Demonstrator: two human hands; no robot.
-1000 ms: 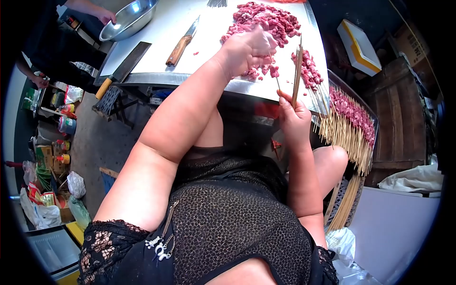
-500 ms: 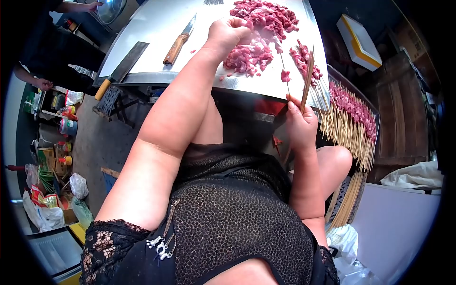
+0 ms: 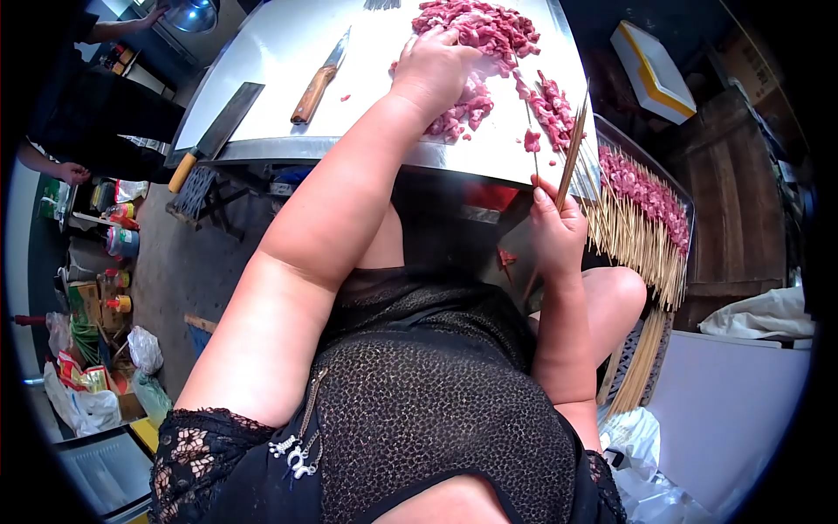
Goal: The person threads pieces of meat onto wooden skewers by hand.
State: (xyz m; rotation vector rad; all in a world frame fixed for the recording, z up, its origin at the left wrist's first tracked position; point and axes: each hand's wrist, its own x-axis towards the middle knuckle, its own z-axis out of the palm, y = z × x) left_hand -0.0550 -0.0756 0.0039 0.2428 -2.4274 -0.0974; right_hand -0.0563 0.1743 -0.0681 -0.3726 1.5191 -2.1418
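Note:
My left hand (image 3: 435, 72) reaches over the table onto a pile of cut raw meat (image 3: 467, 109), its thumb and fingers apart and its fingertips at the meat. In my right hand (image 3: 559, 225), at the table's front edge, the fingers pinch a bamboo skewer that points away from me. A piece of meat (image 3: 532, 141) is threaded on that skewer, with more near its far end. The same hand also grips a bundle of bare bamboo skewers (image 3: 574, 144). Beside them lie meat-loaded skewers (image 3: 552, 109) on the table. A larger heap of meat (image 3: 489, 31) sits farther back.
A wooden-handled knife (image 3: 319, 86) and a cleaver (image 3: 216, 137) lie on the white table (image 3: 271, 79). To the right, a tray holds many finished meat skewers (image 3: 642, 196). Loose skewers (image 3: 639, 367) stand below it. Another person (image 3: 105, 109) stands at the left.
My left hand has gone from a pinch above the meat to reaching onto the pile with fingers apart. The right hand still holds the skewers, barely moved.

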